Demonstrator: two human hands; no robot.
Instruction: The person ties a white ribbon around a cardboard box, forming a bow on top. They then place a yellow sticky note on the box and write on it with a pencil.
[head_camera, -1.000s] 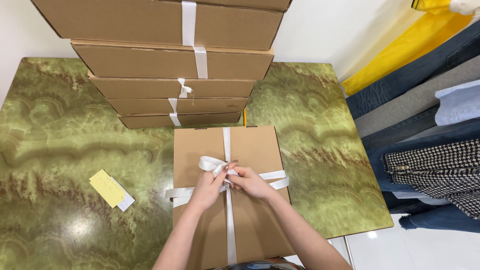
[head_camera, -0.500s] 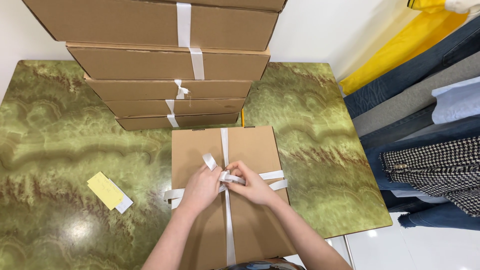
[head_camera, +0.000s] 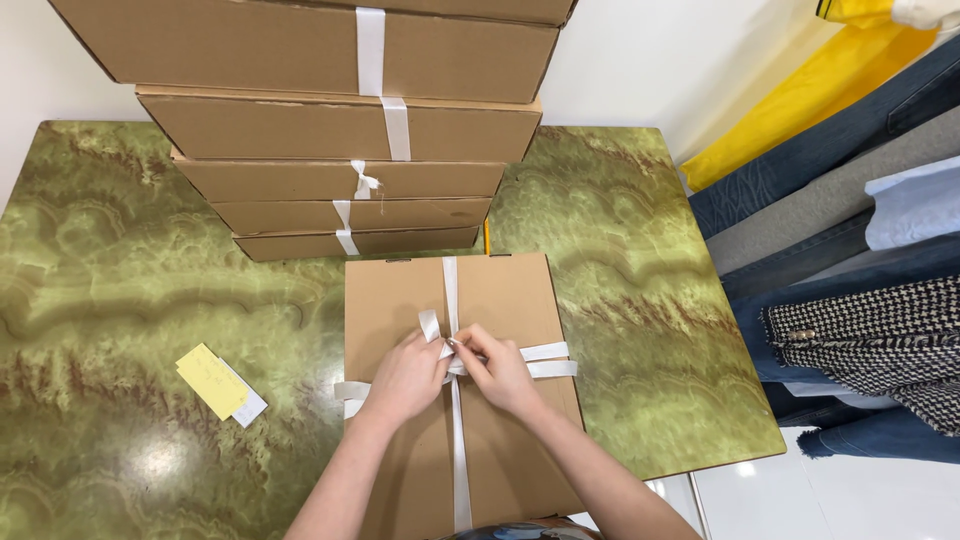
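Green marbled table (head_camera: 130, 300) beneath both hands. Stack of flat cardboard boxes (head_camera: 330, 130), ribbon-tied, beyond the hands. One flat cardboard box (head_camera: 500, 300) directly under the hands. White ribbon (head_camera: 455, 470) crossing that box. Left hand (head_camera: 405, 378) and right hand (head_camera: 500, 370), close together, each pinching ribbon at the crossing. Yellow note (head_camera: 212, 380), well left of the left hand.

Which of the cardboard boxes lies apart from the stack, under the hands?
The flat box nearest the camera, alone on the green table. Both hands, left hand and right hand, pinch its white ribbon; the others are stacked behind.
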